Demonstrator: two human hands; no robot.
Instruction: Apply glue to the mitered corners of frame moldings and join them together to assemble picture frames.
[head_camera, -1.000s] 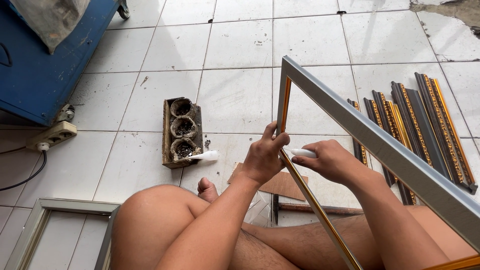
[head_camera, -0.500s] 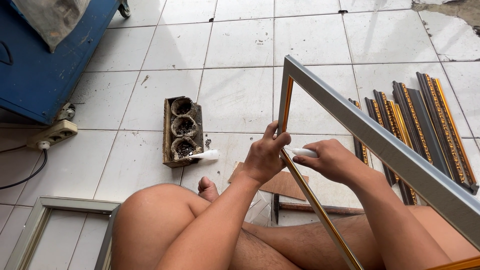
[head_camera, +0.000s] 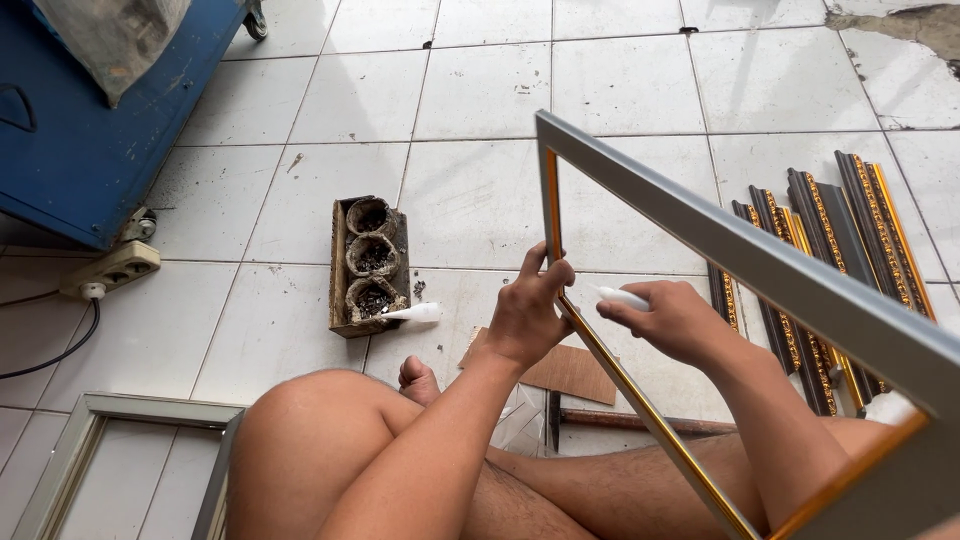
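Fingers of the left hand (head_camera: 527, 318) remain pinched on the lower rail of the grey, gold-lipped rectangular picture frame (head_camera: 740, 250) at centre right. The right hand (head_camera: 672, 318) still grips a small white tube (head_camera: 622, 297) against that rail. Nothing has shifted; work stays at one spot.

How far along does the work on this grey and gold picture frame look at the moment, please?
The frame already looks assembled: its far corner is joined. In hand: the left hand steadies the gold inner rail, while the right hand holds a small white tube with its tip at that rail. Apparently left: loose moulding strips on the tiled floor, and another frame lying flat beside the knee.
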